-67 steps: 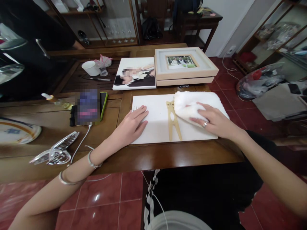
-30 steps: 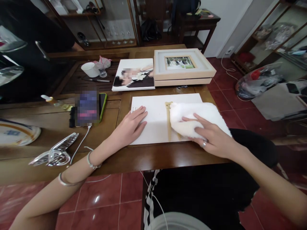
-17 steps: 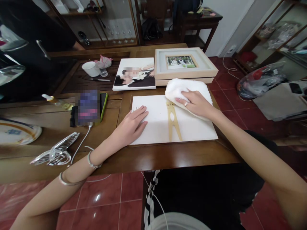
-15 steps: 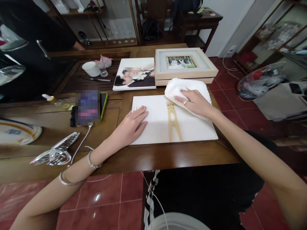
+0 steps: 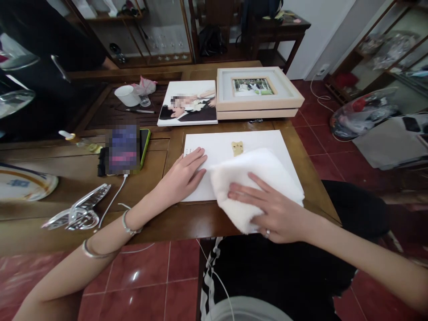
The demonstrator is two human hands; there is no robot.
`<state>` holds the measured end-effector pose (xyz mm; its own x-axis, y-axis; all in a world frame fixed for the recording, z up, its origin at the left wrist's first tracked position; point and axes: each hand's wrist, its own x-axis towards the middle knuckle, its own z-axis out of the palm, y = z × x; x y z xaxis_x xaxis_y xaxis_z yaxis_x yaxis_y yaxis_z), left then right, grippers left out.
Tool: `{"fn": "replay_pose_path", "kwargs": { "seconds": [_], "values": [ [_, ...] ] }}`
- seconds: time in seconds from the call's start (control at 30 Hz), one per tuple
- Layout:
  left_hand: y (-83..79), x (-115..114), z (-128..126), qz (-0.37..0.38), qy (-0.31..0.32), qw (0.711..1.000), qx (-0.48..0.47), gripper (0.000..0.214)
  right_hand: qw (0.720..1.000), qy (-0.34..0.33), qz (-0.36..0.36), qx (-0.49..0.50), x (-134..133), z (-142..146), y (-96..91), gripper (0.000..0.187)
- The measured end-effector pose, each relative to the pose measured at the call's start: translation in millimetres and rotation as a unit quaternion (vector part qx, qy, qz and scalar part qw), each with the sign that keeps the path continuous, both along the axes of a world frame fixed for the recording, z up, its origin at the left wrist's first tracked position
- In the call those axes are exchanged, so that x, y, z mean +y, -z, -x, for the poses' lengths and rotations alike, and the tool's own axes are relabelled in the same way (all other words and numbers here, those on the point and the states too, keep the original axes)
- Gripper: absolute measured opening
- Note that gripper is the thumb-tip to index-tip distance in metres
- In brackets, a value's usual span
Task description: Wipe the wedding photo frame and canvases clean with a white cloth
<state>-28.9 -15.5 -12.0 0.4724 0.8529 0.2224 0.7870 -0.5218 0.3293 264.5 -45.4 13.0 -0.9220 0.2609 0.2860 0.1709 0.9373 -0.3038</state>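
A white board [image 5: 230,142] lies flat on the wooden table [image 5: 187,218] in front of me. My left hand [image 5: 182,176] rests open and flat on the board's left edge. My right hand [image 5: 270,207] presses with spread fingers on a folded white towel [image 5: 254,178] at the board's near edge, over the table's front. A tan wooden piece [image 5: 237,148] sticks out from under the towel's far side; most of it is hidden.
Beyond the board lie a photo canvas [image 5: 189,108] and stacked wooden picture frames [image 5: 256,93]. A phone [image 5: 124,148] on a cable, a silver butterfly clip [image 5: 78,209], a plate [image 5: 23,185], a cup [image 5: 127,95] and a small bottle [image 5: 78,140] sit to the left.
My right hand has swept the towel from the board's far right corner down to its near edge, covering most of the wooden piece. My left hand has stayed put.
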Motion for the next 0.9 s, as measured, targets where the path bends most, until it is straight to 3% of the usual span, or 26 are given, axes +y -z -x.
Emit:
{"fn": "replay_pose_path", "kwargs": {
  "seconds": [0.13,0.27,0.53,0.7,0.9],
  "values": [
    [-1.6,-0.4,-0.2,0.003,0.000,1.000,0.005,0.041,1.000,-0.017,0.016,-0.006,-12.3,-3.7,-2.3,0.013],
    [-1.4,-0.7,-0.1,0.009,-0.003,1.000,0.006,0.041,0.998,0.009,0.054,-0.014,-2.3,-0.5,-8.3,0.013],
    [0.1,-1.7,0.9,0.018,-0.008,1.000,0.005,0.043,0.995,0.091,0.029,-0.008,57.0,13.7,-9.3,0.013],
    [-1.4,-2.5,1.5,0.026,-0.014,1.000,0.001,0.042,0.975,0.205,0.072,-0.046,97.9,22.8,-10.4,0.027],
    [-2.6,-2.7,1.0,0.027,-0.015,1.000,-0.002,0.041,0.961,0.265,0.076,-0.037,131.7,33.5,-8.5,0.032]
  ]
}}
